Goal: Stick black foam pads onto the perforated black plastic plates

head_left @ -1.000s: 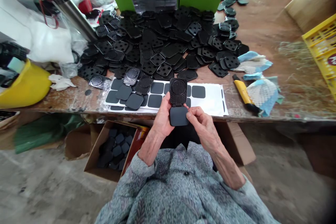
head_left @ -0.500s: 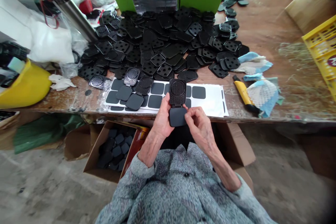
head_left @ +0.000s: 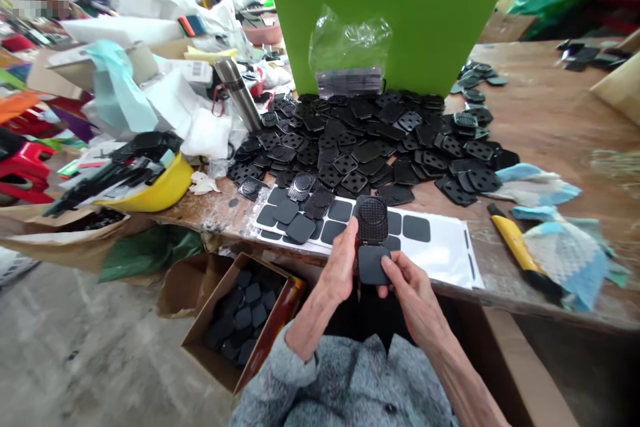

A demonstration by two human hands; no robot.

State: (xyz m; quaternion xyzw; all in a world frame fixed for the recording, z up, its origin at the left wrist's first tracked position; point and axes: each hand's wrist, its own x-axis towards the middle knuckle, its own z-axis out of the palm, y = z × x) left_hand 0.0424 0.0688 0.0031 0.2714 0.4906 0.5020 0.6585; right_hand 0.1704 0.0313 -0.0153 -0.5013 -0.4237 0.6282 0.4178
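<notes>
A hinged black plastic piece (head_left: 373, 219) is held unfolded over the front edge of the table. Its upper half has a grid with a ring; a smooth dark grey pad (head_left: 371, 265) covers its lower half. My left hand (head_left: 341, 265) grips the piece along its left side. With thumb on the pad and fingers beneath, my right hand (head_left: 411, 283) pinches the lower right edge. Behind them lies a white backing sheet (head_left: 443, 250) with rounded-square dark grey stickers (head_left: 416, 228). Several open hinged pieces (head_left: 301, 228) rest on the sheet's left part.
A heap of black plastic parts (head_left: 350, 140) spreads before a green box (head_left: 400, 13). To the right are a yellow-handled cutter (head_left: 515, 237) and a cloth glove (head_left: 570, 253). Below the table edge, a cardboard box (head_left: 210, 340) holds similar pieces. A steel flask (head_left: 239, 93) stands at left.
The view has tilted up and shifted left. My right thumb has moved from the pad's upper right corner onto its right edge, with fingers now underneath.
</notes>
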